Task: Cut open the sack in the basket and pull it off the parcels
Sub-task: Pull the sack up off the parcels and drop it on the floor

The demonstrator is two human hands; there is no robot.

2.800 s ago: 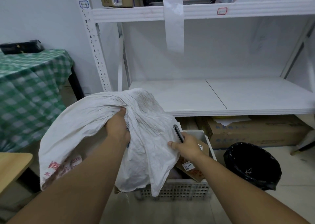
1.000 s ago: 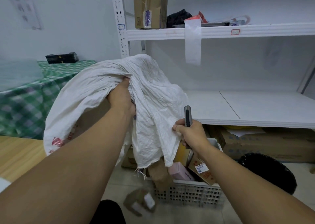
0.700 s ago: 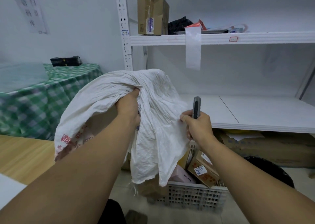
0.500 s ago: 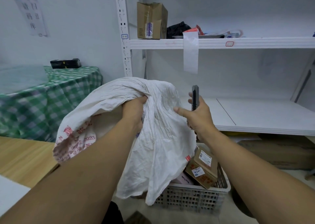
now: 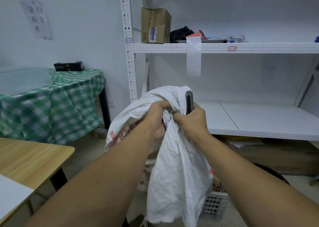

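Basket [image 5: 214,204], apparently, mostly behind sack [image 5: 179,175]

I've got a white wall [image 5: 82,28] on my left, a paper notice [image 5: 37,14] stuck high on it. Ahead there's a white metal rack [image 5: 127,54]. Its upper shelf [image 5: 259,47] carries an upright cardboard box [image 5: 155,25] just beside a black bag [image 5: 181,33], with a white paper strip [image 5: 193,57] hanging off the front edge. The lower shelf [image 5: 259,118] is white board with one seam. Under it I see a long carton [image 5: 279,156]. On the left a green checked tablecloth [image 5: 60,102] has a black box [image 5: 69,66] at its wall side. Nearest me is a wooden tabletop [image 5: 29,159] with a white sheet [image 5: 12,192] on it, over a pale floor [image 5: 86,147]. The light is soft and even.
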